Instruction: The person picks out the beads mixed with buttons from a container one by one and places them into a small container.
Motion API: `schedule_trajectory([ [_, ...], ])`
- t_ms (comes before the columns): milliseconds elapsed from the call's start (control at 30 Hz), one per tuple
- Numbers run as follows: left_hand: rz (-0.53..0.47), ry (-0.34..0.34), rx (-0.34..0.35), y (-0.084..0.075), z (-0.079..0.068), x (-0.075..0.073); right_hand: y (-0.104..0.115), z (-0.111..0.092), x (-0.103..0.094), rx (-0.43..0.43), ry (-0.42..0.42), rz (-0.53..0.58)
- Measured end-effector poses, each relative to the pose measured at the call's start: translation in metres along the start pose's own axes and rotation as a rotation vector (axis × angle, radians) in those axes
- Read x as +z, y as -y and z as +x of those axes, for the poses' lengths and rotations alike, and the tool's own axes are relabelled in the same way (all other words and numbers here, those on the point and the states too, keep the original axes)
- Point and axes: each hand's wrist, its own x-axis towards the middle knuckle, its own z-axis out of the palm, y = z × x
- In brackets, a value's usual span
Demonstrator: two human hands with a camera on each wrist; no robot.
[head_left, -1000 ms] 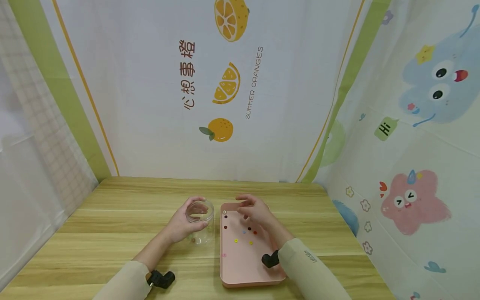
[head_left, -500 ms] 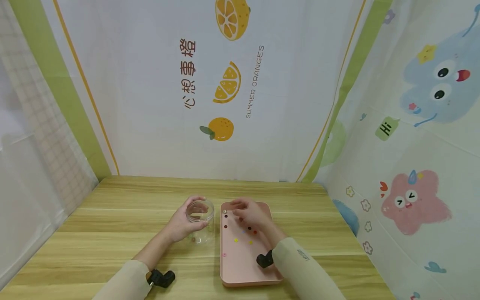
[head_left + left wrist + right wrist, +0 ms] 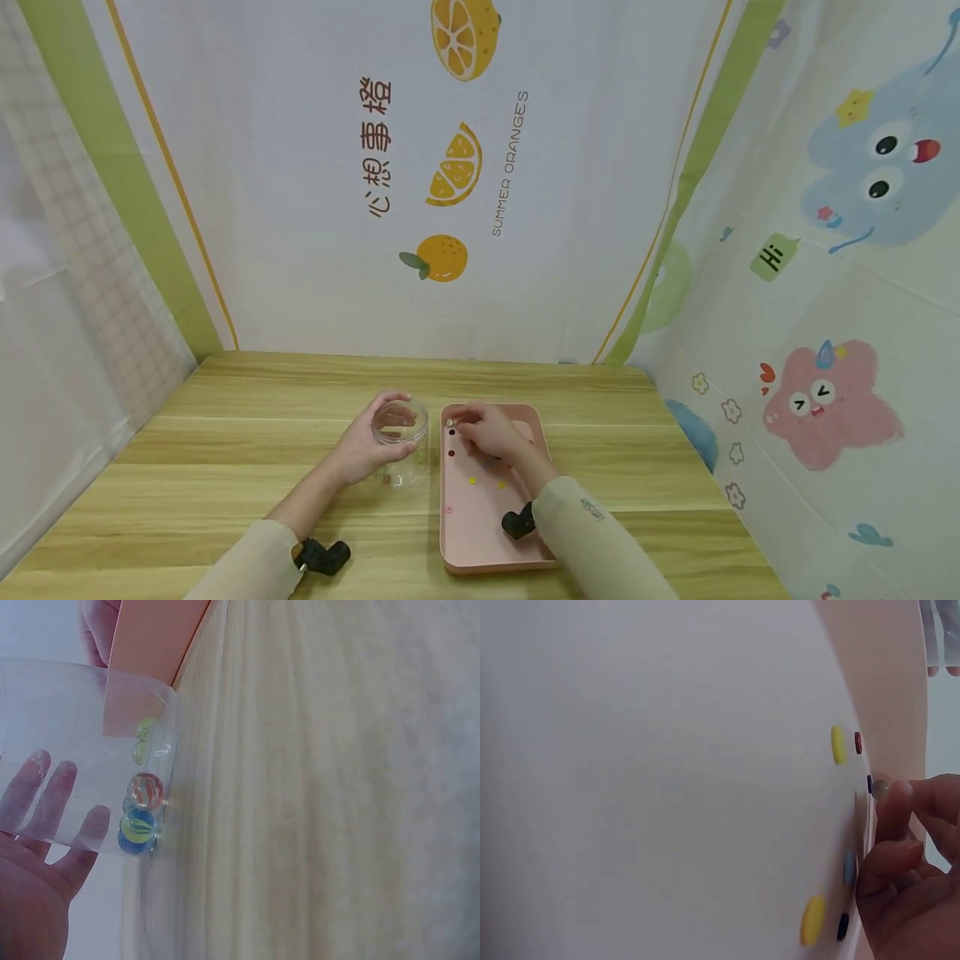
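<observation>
My left hand (image 3: 358, 448) grips a clear, wide-mouthed jar (image 3: 411, 468), which stands upright on the table with its mouth uncovered. Several glass marbles (image 3: 145, 791) lie at its bottom in the left wrist view. To the right is a shallow pink tray (image 3: 480, 570). Over the tray's far left part reaches my right hand (image 3: 493, 435), thumb and forefinger stretched towards a single marble (image 3: 449, 422) in the corner. In the right wrist view the fingertips are right at that marble (image 3: 880, 788), and the other fingers are bent beneath.
Several small buttons are scattered in the tray, among them a yellow button (image 3: 472, 480), a dark red button (image 3: 452, 453) and a pink button (image 3: 448, 509). The tray's raised wall stands between the marble and the jar. Printed cloth (image 3: 300, 250) hangs behind the wooden table (image 3: 225, 467).
My right hand has moved left and down into the tray, its fingertips coming to the corner marble. The left hand and the jar have stayed in place.
</observation>
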Motion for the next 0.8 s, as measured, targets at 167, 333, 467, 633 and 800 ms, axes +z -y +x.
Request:
schedule_trajectory([
  [167,-0.007,-0.001,-0.003,-0.001,0.000,0.000,0.000,0.002,0.004,0.009,-0.005,-0.001],
  [333,-0.010,0.001,-0.009,-0.002,0.000,0.000,-0.002,0.005,0.007,0.015,-0.017,0.000],
  [467,-0.013,0.002,-0.009,-0.002,0.000,0.000,-0.004,0.007,0.008,0.009,-0.016,0.018],
  [633,-0.008,0.000,0.004,-0.001,0.001,0.000,-0.005,0.008,0.010,0.000,-0.021,0.041],
  [800,-0.007,0.003,0.010,0.000,0.001,0.000,-0.004,0.008,0.012,-0.014,-0.024,0.044],
])
